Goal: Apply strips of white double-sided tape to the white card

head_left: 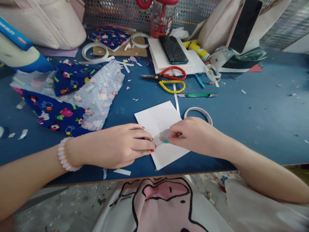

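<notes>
The white paper (pixel 159 117) lies on the blue worktop (pixel 241 135), set askew beside its near edge, probably so that both forearms can reach it without stretching. A line crosses it between the two sets of fingertips; whether it is a crease or a join is too fine to tell. The tape roll (pixel 210 118) stands at two o'clock from the paper, just beside the right hand (pixel 195 137), a handy spot for it. At about one o'clock, farther off, lie the scissors (pixel 160 77) and a slim green tool (pixel 201 95), seemingly put down clear of the paper yet within reach. A narrow white strip (pixel 176 101) runs from the paper's far edge up towards the scissors. The patterned cloth (pixel 62 112) is heaped at ten o'clock, out of the way.

The left hand (pixel 120 145) comes in from eight o'clock, palm down, fingers nearly straight and close together, their tips on the paper's left part, apparently to steady it. Its thumb is hidden, so any pinch cannot be told. The right hand comes from four o'clock, fingers curled in narrowly, a green-nailed digit touching the paper at the line, perhaps pressing there; whether it grips anything cannot be seen.
</notes>
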The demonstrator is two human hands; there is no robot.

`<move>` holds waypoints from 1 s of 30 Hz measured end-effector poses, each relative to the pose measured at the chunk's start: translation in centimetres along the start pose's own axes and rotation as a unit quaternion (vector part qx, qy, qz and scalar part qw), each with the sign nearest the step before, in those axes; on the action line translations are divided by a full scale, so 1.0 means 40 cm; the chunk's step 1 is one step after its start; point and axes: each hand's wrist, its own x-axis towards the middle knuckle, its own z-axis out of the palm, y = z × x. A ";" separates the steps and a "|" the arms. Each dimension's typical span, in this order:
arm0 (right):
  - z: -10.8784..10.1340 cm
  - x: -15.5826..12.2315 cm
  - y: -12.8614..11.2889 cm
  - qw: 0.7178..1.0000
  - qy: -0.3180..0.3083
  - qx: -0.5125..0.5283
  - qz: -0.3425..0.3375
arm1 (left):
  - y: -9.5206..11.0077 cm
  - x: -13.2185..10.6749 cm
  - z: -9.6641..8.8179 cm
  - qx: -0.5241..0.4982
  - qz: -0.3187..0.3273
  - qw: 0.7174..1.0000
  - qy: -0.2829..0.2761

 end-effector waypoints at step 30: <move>-0.013 -0.013 -0.006 1.000 -0.001 -0.025 0.012 | -0.029 -0.002 0.009 -0.171 -0.030 0.984 0.034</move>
